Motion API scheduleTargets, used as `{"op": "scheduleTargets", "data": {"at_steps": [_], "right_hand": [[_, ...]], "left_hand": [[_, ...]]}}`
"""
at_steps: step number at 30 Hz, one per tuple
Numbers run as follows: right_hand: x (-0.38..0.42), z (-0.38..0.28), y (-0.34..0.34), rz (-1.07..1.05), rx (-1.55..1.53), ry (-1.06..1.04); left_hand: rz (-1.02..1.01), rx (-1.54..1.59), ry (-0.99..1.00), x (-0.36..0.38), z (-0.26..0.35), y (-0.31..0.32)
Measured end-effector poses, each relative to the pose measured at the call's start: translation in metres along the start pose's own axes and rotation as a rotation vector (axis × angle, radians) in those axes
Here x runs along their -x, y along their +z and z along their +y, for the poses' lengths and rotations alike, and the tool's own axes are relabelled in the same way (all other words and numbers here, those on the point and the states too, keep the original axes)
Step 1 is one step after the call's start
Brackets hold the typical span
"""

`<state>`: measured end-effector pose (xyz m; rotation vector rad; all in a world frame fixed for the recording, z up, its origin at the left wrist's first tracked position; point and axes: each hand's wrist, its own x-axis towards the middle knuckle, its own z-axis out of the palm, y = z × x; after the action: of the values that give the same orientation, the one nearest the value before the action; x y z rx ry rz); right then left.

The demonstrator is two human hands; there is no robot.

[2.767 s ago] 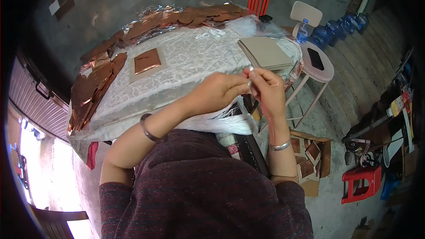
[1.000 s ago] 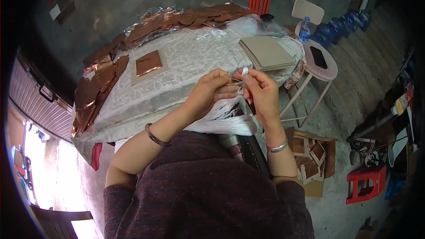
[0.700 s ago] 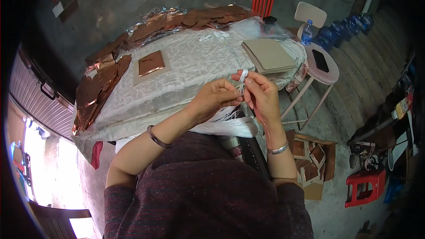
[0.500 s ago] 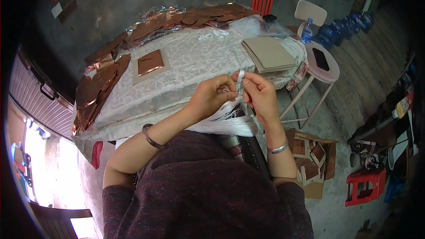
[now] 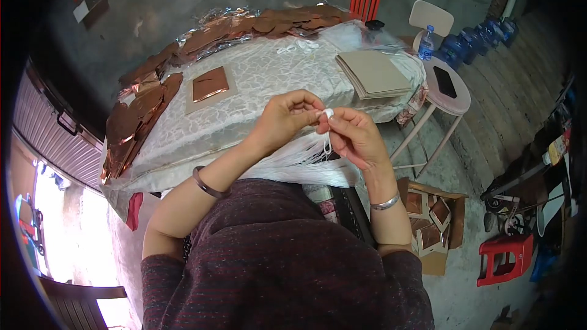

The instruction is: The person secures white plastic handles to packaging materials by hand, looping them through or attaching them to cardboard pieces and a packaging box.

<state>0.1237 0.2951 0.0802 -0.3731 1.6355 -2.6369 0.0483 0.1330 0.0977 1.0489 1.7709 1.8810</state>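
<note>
In front of my chest, a small coil of white thread (image 5: 328, 112) is held between my two hands. My left hand (image 5: 286, 117) pinches it from the left with thumb and fingers. From the right, my right hand (image 5: 356, 139) closes thumb and forefinger on the same thread. A thin loop hangs down between the hands. Below them a large bundle of loose white thread (image 5: 306, 171) lies across my lap, against the table's front edge.
The lace-covered table (image 5: 269, 85) bears a copper-coloured sheet (image 5: 210, 84) on card, a stack of grey boards (image 5: 374, 75) and crumpled copper foil (image 5: 202, 40) along its back. To the right stand a chair (image 5: 449, 88) with a phone and bottle, and a red stool (image 5: 505, 260).
The white strip that stood upright between my fingers is now a small bunched coil. My hands have come closer together, and a thread loop dangles beneath them.
</note>
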Motion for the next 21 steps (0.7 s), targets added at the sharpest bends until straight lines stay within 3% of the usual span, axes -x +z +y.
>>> {"op": "scheduleTargets", "data": {"at_steps": [4, 7, 10, 12, 19, 21], "right_hand": [[-0.005, 0.008, -0.006, -0.001, -0.187, -0.037], [-0.006, 0.008, -0.002, 0.095, -0.107, -0.129], [-0.007, 0.008, -0.003, 0.124, -0.163, -0.161], [-0.007, 0.009, -0.003, 0.107, -0.216, -0.148], [-0.005, 0.010, -0.001, 0.109, -0.186, -0.157], [-0.006, 0.012, 0.002, 0.115, -0.187, -0.143]], "left_hand": [[0.021, 0.026, -0.017, 0.007, -0.008, 0.010], [0.065, 0.090, -0.071, 0.009, -0.012, 0.016], [0.031, 0.109, 0.043, 0.010, -0.023, 0.025], [0.096, -0.117, 0.198, 0.010, -0.022, 0.030], [0.131, -0.176, 0.132, 0.007, -0.017, 0.026], [0.153, 0.024, 0.014, 0.006, -0.015, 0.023]]}}
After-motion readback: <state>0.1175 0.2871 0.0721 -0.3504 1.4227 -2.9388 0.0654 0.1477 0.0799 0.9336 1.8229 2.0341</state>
